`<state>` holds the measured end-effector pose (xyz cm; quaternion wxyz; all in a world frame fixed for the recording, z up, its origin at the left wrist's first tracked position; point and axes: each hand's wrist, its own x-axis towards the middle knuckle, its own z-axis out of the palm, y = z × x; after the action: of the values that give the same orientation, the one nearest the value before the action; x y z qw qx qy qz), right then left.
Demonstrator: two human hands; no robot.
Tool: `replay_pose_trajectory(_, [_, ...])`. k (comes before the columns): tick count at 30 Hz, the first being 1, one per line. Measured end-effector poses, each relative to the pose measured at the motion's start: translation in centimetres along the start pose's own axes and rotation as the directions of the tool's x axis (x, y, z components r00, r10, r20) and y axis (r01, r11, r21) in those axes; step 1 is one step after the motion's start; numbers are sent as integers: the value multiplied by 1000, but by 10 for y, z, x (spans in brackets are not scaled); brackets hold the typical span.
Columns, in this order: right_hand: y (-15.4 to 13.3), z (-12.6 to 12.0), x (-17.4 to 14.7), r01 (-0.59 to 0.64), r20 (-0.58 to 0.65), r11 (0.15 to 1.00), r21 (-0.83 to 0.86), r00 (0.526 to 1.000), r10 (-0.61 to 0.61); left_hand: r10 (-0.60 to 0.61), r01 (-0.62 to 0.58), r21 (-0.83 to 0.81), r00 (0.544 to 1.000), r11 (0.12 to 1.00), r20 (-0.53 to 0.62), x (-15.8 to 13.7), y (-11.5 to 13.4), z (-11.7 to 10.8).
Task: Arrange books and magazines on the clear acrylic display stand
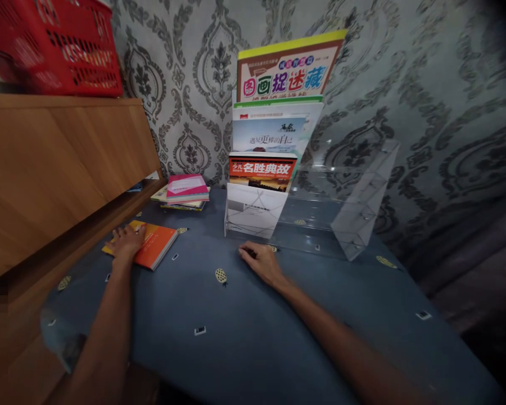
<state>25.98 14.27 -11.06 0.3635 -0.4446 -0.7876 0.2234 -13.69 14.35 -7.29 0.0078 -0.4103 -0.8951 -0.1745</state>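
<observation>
My left hand [125, 243] lies flat with fingers spread on an orange book [155, 241] at the left of the table. My right hand [261, 260] rests on the tabletop with its fingers curled in, and I see nothing held in it. Just beyond it stands a clear acrylic book rack [356, 208]. Stepped up the rack's left side are several books: a white one [253, 211] in front, a red-titled one [263, 173], a blue-and-white one [274, 132], and a tall yellow-edged one [287, 73] at the back.
A small pile of books topped by a pink one [188, 187] lies at the table's back left. The blue tablecloth [236, 337] has pineapple prints. To the left, a wooden cabinet [63, 163] carries a red plastic basket [63, 48]. A patterned wall [185, 84] rises behind.
</observation>
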Motion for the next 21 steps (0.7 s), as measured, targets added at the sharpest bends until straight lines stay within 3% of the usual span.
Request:
replay_pose_trajectory(4, [-1,0,0,6,-2,1000,-1,1000,-6,54,-55,14,998,998,29,7,-14,2])
replay_pose_trajectory(10, [-3,0,0,2,6,1000,-2,1000,-2,103,-110,92,992,990,77,-14,-3,-2])
replay_pose_trajectory(17, [-4,-1,-1,26,17,999,-22,1000,-26,225,-240,185,969,953,98,-82,27,-7])
replay_pose_trajectory(21, [-10,-1,-6,105,-20,994,7,994,-104,404,-416,226,909,881,99,-134,48,-7])
